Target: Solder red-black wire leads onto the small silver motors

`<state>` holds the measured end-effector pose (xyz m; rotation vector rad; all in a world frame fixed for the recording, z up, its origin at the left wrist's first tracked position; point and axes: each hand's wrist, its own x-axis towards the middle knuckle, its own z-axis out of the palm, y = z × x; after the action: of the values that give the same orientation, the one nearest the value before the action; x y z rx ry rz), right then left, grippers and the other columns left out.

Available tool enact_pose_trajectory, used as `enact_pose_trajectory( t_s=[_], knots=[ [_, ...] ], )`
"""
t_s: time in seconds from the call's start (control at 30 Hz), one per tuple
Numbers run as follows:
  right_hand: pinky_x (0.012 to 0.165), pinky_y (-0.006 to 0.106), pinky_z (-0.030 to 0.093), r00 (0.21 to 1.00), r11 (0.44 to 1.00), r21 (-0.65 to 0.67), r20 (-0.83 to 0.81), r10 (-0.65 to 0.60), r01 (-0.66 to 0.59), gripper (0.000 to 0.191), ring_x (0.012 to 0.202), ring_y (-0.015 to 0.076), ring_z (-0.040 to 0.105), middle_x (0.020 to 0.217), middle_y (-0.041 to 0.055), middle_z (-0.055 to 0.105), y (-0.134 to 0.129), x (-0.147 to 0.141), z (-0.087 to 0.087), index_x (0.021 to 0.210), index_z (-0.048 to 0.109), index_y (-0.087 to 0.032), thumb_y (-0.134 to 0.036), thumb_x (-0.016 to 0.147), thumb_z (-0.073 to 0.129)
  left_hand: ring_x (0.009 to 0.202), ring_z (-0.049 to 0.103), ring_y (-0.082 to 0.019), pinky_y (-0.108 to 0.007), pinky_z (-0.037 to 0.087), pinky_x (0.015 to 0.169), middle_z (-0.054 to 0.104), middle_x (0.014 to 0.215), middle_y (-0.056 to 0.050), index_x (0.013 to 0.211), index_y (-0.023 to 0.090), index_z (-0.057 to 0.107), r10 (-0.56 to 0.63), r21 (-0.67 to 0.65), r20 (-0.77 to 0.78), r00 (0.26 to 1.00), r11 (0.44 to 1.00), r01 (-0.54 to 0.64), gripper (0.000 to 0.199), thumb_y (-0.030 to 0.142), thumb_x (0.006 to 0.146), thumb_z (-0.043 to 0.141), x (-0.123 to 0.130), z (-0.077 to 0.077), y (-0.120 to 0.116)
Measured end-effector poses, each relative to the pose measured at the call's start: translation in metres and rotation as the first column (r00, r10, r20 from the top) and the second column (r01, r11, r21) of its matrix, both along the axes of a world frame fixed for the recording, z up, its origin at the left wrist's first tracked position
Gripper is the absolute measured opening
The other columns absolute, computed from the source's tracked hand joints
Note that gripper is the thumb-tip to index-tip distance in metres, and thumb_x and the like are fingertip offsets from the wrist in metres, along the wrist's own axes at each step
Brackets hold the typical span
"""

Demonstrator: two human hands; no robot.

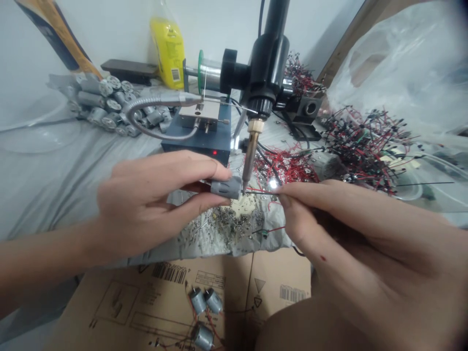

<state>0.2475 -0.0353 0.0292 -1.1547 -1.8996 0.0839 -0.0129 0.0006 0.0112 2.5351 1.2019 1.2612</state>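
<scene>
Left hand [146, 204] grips a grey motor [225, 188] — right hand [351, 229] holds a wire [261, 192] at its end, under a soldering iron [250, 151].

I'm seeing a pile of bare motors [106, 100] at the back, with a yellow plastic bottle [168, 51] off to their right. Over right, there's a tangled heap of red-and-black leads [365, 146] beside a clear plastic bag [398, 63]. Down front, three wired motors [203, 317] lie on a cardboard sheet [109, 312].

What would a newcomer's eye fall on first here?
At centre, the left hand pinches a grey motor under a soldering iron, while the right hand brings a thin wire to it. To the right lies a tangled heap of red and black wires; back left, a pile of small motors.
</scene>
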Motion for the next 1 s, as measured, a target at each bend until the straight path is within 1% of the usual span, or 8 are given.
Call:
enact_pose_trajectory(
  t_s=[0.13,0.23,0.4,0.47,0.63,0.73,0.87,1.0],
  knots=[
    [0.057,0.03,0.058,1.0,1.0,0.008,-0.015,0.017,-0.017,0.011,0.062,0.0176,0.072,0.083,-0.0018,0.081,0.002,0.0,-0.003,0.102,0.081,-0.033,-0.026,0.107,0.074,0.09,0.083,-0.022,-0.039,0.07,0.08,0.085,0.114,0.007,0.113,0.037,0.08,-0.03,0.004,0.001,1.0,1.0,0.03,0.006,0.035,0.111,0.075,0.001,0.0,0.0],
    [0.056,0.029,0.058,1.0,1.0,0.022,-0.019,0.023,-0.023,0.01,0.064,0.018,0.073,0.081,-0.0019,0.081,0.003,-0.002,-0.003,0.102,0.079,-0.034,-0.025,0.106,0.075,0.092,0.083,-0.021,-0.037,0.07,0.084,0.085,0.114,0.006,0.114,0.035,0.08,-0.046,0.019,0.01,0.999,0.999,0.046,0.006,0.032,0.111,0.075,0.001,0.0,0.0],
    [0.053,0.028,0.052,0.999,0.999,-0.021,-0.009,0.037,-0.038,0.017,0.065,0.0154,0.074,0.078,-0.0028,0.079,0.001,-0.004,0.005,0.097,0.078,-0.03,-0.013,0.099,0.08,0.095,0.083,-0.021,-0.033,0.068,0.09,0.086,0.114,0.004,0.115,0.032,0.082,-0.079,-0.015,0.048,0.996,0.997,0.08,0.009,0.038,0.112,0.076,-0.001,-0.001,0.001],
    [0.053,0.027,0.051,0.999,0.998,-0.038,-0.008,0.05,-0.05,0.017,0.064,0.0147,0.073,0.077,-0.0028,0.079,-0.001,-0.004,0.009,0.094,0.077,-0.028,-0.012,0.097,0.079,0.097,0.083,-0.019,-0.031,0.067,0.091,0.085,0.114,0.004,0.116,0.031,0.082,-0.089,-0.021,0.06,0.994,0.996,0.09,0.011,0.039,0.112,0.077,-0.001,-0.001,0.001],
    [0.053,0.027,0.05,0.998,0.997,-0.044,-0.015,0.064,-0.065,0.016,0.065,0.0144,0.073,0.082,-0.0015,0.082,-0.001,-0.003,0.01,0.094,0.076,-0.028,-0.013,0.099,0.077,0.098,0.081,-0.016,-0.026,0.064,0.092,0.085,0.117,0.004,0.119,0.028,0.08,-0.086,-0.015,0.051,0.995,0.996,0.087,0.01,0.036,0.113,0.075,-0.002,-0.002,0.0],
    [0.055,0.029,0.052,0.998,0.997,-0.051,-0.007,0.06,-0.06,0.016,0.064,0.0154,0.072,0.082,-0.0008,0.081,0.001,-0.003,0.009,0.096,0.077,-0.028,-0.013,0.101,0.075,0.098,0.081,-0.016,-0.026,0.064,0.092,0.085,0.117,0.004,0.119,0.028,0.079,-0.083,-0.012,0.047,0.995,0.996,0.084,0.01,0.035,0.113,0.075,-0.002,-0.002,-0.001],
    [0.055,0.029,0.052,0.998,0.997,-0.048,-0.008,0.068,-0.068,0.014,0.064,0.0159,0.072,0.081,-0.0004,0.081,0.002,-0.003,0.008,0.096,0.077,-0.028,-0.016,0.102,0.076,0.098,0.081,-0.015,-0.025,0.063,0.092,0.085,0.117,0.004,0.12,0.027,0.079,-0.084,-0.017,0.041,0.996,0.996,0.085,0.01,0.034,0.114,0.075,-0.004,-0.002,-0.001],
    [0.058,0.028,0.053,0.998,0.995,-0.073,-0.01,0.069,-0.07,0.015,0.064,0.014,0.07,0.079,-0.0019,0.079,0.002,-0.004,0.008,0.096,0.076,-0.028,-0.014,0.103,0.074,0.1,0.081,-0.015,-0.025,0.063,0.094,0.084,0.117,0.004,0.12,0.026,0.079,-0.074,-0.018,0.027,0.997,0.997,0.074,0.012,0.035,0.114,0.075,-0.003,-0.002,-0.001]
  ],
)
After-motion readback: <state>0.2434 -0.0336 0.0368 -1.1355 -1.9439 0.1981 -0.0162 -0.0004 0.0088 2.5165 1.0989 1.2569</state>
